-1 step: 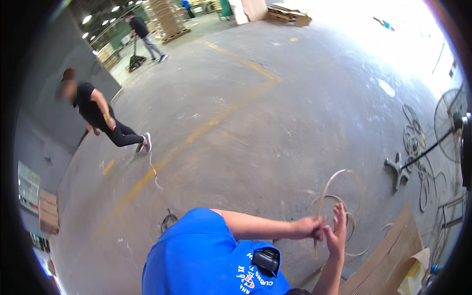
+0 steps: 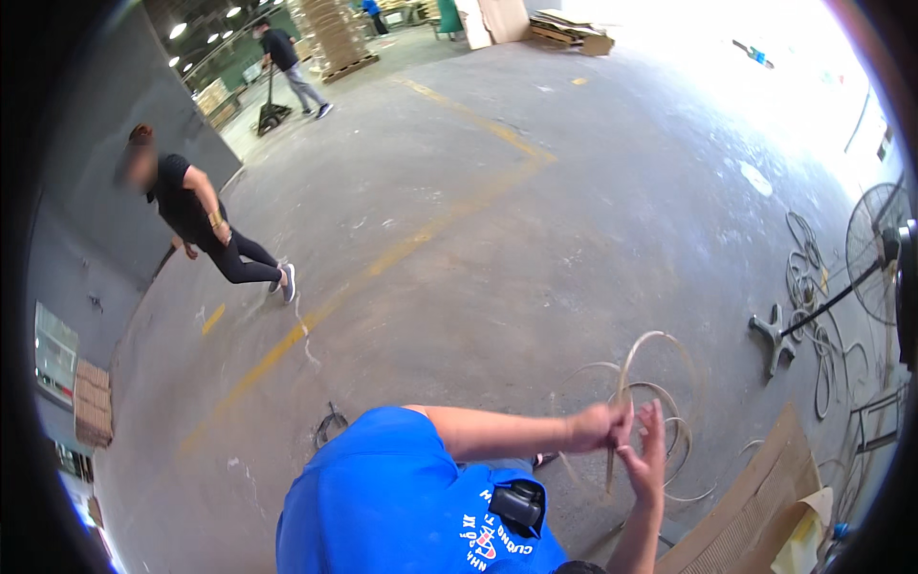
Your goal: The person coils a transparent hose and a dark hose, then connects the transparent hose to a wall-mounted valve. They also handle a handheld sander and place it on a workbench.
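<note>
Strapping band (image 2: 631, 368) loops up-right from our left hand (image 2: 595, 427), fisted round it; our right hand (image 2: 648, 457) hovers open beside.

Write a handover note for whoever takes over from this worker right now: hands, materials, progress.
Left hand: closed on a pale strip that rises in a loop.
Right hand: open, fingers spread, beside the strip; contact unclear.
Other strip loops lie on the concrete floor behind the hands; a cardboard sheet lies to the right.
Done: one strip gripped. Left: the loops are loose, not bundled.
</note>
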The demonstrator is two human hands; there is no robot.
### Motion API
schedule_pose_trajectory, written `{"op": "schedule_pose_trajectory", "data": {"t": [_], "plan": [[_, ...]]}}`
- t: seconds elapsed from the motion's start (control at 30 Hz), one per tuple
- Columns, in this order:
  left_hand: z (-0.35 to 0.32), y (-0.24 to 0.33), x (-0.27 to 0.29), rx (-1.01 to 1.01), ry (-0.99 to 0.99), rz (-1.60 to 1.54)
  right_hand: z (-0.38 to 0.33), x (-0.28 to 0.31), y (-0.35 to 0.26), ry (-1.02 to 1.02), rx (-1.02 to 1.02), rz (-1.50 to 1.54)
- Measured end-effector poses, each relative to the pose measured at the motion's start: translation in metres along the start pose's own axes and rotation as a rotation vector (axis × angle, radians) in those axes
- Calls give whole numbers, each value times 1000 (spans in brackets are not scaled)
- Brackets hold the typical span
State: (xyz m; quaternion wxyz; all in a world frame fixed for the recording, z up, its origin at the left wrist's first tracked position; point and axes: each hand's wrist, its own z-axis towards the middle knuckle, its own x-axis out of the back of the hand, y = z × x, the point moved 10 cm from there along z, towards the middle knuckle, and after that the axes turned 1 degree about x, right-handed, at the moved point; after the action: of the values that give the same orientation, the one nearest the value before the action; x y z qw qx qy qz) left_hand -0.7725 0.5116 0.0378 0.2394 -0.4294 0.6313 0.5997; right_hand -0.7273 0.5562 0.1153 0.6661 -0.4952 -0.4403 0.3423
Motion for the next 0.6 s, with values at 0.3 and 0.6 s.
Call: {"op": "schedule_pose_trajectory", "data": {"t": [0.3,0.6], "plan": [[-187,283,38,-306,263,-298,-149,-86,100,-51,-326,-157],[-298,462,171,-543,1494,1736,-273,16,127,407,-649,-568]]}}
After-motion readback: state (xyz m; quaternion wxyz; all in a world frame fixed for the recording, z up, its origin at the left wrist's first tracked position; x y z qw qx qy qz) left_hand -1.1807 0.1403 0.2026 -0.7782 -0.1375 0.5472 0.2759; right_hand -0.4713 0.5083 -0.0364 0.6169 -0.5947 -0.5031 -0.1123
